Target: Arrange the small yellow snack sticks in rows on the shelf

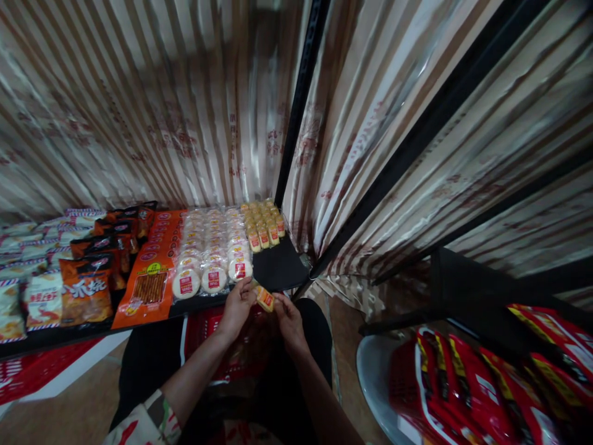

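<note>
My left hand [238,307] and my right hand [288,316] meet just below the front edge of a black shelf [278,270]. Both pinch a small yellow snack packet [264,298] with a red label, held between them. Right above the hands lie rows of round white cakes [213,247] in clear wrap. Behind and to the right of these stand rows of the same small yellow packets [264,225] near the shelf's back corner.
Orange stick-snack bags [151,278], dark orange chip bags [88,287] and white bags [41,296] fill the shelf's left part. A red basket [210,324] sits under my hands. Red packets [467,383] lie at lower right. Striped curtains and black frame posts [296,111] stand behind.
</note>
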`<state>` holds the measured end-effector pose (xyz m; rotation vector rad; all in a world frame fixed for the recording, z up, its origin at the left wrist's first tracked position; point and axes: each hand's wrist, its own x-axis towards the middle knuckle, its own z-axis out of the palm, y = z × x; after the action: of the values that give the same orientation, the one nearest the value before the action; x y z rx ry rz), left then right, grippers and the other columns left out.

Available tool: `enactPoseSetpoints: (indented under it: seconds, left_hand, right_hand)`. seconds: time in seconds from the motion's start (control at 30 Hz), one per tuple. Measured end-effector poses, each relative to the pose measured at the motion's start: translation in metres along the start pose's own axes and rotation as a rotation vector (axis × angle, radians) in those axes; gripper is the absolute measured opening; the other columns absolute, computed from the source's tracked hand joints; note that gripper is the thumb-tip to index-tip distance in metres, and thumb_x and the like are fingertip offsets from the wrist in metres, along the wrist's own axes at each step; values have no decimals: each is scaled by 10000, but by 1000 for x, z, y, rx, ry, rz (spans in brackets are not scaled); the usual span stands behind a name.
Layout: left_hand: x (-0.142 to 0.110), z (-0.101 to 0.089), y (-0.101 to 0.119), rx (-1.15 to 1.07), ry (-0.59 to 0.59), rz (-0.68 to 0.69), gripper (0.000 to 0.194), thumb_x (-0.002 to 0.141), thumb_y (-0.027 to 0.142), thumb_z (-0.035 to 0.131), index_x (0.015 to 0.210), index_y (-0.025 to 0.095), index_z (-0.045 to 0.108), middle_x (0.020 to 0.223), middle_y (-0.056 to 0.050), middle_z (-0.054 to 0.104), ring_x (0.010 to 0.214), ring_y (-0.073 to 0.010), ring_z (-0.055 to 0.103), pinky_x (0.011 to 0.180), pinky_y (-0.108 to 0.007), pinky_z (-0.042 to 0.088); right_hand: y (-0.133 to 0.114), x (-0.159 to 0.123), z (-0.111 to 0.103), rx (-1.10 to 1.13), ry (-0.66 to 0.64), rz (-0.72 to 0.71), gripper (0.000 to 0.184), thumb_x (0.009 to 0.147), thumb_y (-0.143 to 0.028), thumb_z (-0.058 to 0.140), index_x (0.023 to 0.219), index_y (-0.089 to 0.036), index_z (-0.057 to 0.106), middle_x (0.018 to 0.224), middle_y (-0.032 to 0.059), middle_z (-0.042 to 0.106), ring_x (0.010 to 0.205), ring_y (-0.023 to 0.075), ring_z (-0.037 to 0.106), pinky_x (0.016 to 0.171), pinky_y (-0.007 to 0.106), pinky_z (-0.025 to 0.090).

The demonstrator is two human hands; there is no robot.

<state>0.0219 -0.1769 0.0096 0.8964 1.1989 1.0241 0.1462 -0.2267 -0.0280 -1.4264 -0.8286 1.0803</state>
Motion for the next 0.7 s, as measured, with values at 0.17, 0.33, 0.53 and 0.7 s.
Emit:
enactPoseSetpoints:
  seconds: [0.17, 0.33, 0.53, 0.7]
  left_hand:
    - [3, 13, -1, 39, -20, -6, 400, 702, 191, 585, 1093, 124, 531, 936, -68, 635, 714, -101, 593, 628, -191, 477]
    - [4, 22, -1, 144, -45, 18, 432, 680, 148, 536, 1111, 116, 530, 749, -11, 627, 564, -79, 536, 543, -182, 432]
    - [8, 26, -2, 255, -60, 66, 445, 690, 129, 459, 1130, 137, 528, 588, 42, 544, 479, -76, 461, 477, -177, 373]
    - [15, 27, -5, 401, -58, 170, 408, 683, 97, 463, 1073, 148, 573, 786, -14, 633, 653, -109, 555, 641, -205, 444]
  right_hand:
    - [-7, -3, -5, 8, -25, -54, 335, 772, -431, 498, 979, -190, 604, 916, 46, 666, 783, 179, 604, 697, 274, 482]
    - [-5, -1, -8, -6, -13, -69, 328, 774, -427, 499, 970, -186, 607, 927, 42, 664, 803, 179, 605, 704, 263, 480]
    - [-6, -1, -7, -144, -32, -155, 313, 817, -404, 438, 1014, -205, 580, 955, 34, 658, 864, 175, 607, 764, 266, 477]
    - [-13, 3, -5, -508, 62, -357, 338, 822, -353, 436, 1071, -168, 570, 1081, 107, 592, 1005, 206, 549, 898, 337, 428]
